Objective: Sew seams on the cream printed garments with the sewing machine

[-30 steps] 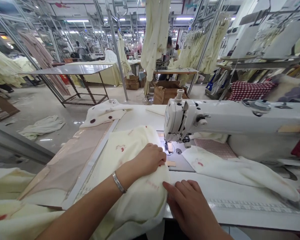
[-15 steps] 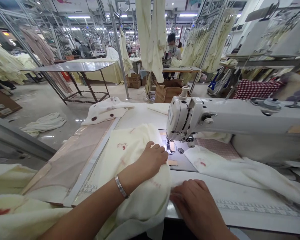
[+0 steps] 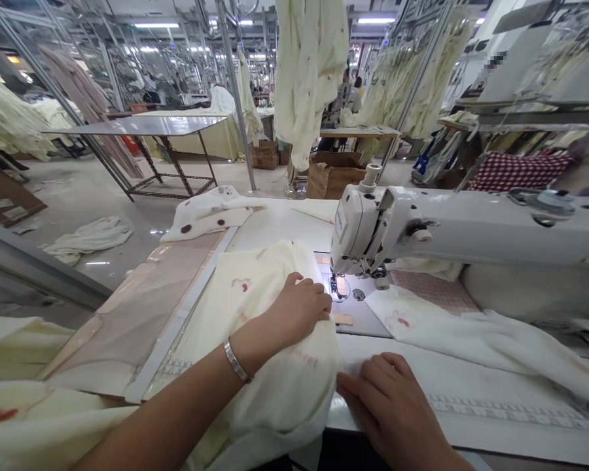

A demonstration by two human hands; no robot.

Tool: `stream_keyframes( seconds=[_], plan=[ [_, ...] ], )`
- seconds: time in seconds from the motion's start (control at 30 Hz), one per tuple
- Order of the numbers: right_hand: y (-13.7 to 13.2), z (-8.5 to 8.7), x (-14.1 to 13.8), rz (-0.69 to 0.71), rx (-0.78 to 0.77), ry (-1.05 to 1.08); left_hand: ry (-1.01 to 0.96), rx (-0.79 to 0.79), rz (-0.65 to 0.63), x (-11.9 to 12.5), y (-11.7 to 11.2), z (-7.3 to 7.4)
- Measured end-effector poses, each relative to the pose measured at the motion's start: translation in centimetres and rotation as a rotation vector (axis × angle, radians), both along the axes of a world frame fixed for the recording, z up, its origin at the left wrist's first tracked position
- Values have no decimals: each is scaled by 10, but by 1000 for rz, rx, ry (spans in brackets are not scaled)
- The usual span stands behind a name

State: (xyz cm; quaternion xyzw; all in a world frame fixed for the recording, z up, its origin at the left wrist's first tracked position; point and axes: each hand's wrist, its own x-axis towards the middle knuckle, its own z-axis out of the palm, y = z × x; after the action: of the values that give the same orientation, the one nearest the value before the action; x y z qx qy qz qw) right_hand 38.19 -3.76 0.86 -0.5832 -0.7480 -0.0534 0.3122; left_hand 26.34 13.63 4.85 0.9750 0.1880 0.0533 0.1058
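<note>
My left hand (image 3: 297,309), with a silver bangle on the wrist, lies curled on a cream fabric piece (image 3: 260,347) with small red prints, its fingers gripping the cloth's edge just left of the needle and presser foot (image 3: 341,288). My right hand (image 3: 392,409) rests at the table's front edge with fingers together, pinching the same cloth's lower edge. The white sewing machine (image 3: 422,229) reaches across from the right. A second cream piece (image 3: 471,333) lies under its arm to the right.
A folded spotted cloth (image 3: 209,212) lies at the far end of the white table (image 3: 471,405). More cream fabric hangs over the near left edge. Beyond are a metal table (image 3: 142,127), cardboard boxes (image 3: 334,176), hanging garments and people at work.
The view has shifted a little to the left. My right hand has curled its fingers onto the cloth's edge. My left hand stays on the fabric beside the needle.
</note>
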Motion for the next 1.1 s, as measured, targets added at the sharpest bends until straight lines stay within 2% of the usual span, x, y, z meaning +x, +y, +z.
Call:
stream_keyframes(
  seconds=[0.33, 0.53, 0.67, 0.77, 0.9, 1.0, 1.1],
  plan=[
    [3, 4, -2, -1, -56, 14, 24, 59, 24, 1, 0, 0],
    [2, 2, -4, 25, -92, 2, 35, 121, 27, 7, -18, 0],
    [3, -1, -6, 99, -77, -74, 71, 85, 9, -5, -35, -7],
    [6, 1, -3, 126, -63, -42, -4, 74, 7, -21, -40, -18],
    [18, 10, 11, 151, 6, -68, -62, 33, -4, -21, -30, -28],
    [32, 15, 25, 179, 68, -117, -68, -3, 3, -7, -17, -28],
    [43, 16, 36, 201, 65, -174, -85, -4, 16, 4, -7, -25]
  ],
)
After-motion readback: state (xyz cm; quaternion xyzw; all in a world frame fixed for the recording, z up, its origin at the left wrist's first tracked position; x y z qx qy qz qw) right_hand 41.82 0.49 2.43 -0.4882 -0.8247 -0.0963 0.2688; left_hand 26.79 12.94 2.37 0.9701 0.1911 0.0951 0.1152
